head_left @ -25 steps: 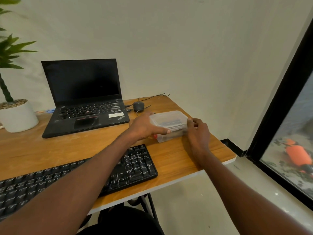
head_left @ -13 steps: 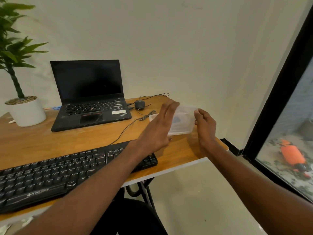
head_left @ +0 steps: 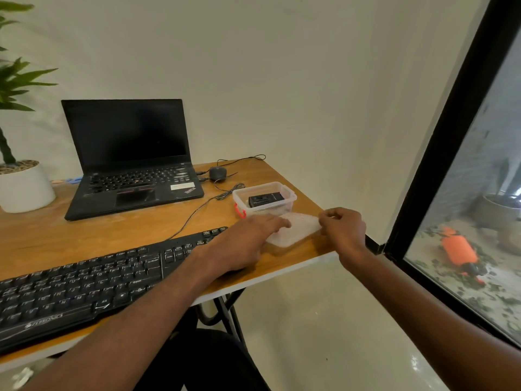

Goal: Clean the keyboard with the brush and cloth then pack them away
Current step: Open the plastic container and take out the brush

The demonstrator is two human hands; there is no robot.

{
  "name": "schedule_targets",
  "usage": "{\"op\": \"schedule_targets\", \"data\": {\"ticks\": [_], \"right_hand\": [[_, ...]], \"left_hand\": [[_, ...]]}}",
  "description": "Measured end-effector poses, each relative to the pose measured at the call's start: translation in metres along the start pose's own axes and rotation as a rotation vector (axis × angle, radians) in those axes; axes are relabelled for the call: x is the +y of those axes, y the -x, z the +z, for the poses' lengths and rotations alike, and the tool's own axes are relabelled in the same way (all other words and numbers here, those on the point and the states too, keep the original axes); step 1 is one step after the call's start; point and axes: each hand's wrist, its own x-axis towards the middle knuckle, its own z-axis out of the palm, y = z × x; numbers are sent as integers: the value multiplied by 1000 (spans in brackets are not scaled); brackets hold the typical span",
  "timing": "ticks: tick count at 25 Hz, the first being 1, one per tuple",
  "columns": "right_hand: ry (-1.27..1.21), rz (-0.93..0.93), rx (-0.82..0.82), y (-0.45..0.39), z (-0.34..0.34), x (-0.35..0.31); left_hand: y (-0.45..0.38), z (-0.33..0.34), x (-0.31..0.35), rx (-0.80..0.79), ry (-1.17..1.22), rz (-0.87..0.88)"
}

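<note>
Unpacking step: my left hand [head_left: 248, 235] lies flat on the lid [head_left: 296, 230], right hand [head_left: 342, 230] grip pinches its edge, mid-frame by the open box [head_left: 265, 200]; next, lift out the tools.

Both forearms are bare, with no sleeves, watch or rings showing; dark trousers [head_left: 197, 362] at bottom centre.

Wooden desk [head_left: 70, 238] against a cream wall [head_left: 282, 80] (black-framed window [head_left: 451, 131] at right).
</note>
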Motion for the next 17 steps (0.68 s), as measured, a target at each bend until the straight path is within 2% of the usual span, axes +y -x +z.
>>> {"op": "schedule_targets", "data": {"ticks": [2, 5, 8, 12, 15, 17], "right_hand": [[227, -155, 12, 13, -2, 8], [359, -221, -35, 19, 3, 8], [493, -315, -36, 17, 9, 4], [485, -618, -139, 10, 28, -22], [448, -670, -288, -20, 57, -51], [542, -688, -385, -41, 77, -67]], "left_hand": [[2, 1, -5, -67, 52, -72], [2, 1, -6, -100, 15, -112], [1, -1, -9, 50, -105, -131], [1, -3, -28, 361, -72, -245], [-5, -4, -42, 328, -30, -382], [-11, -5, -49, 272, 36, -444]]}}
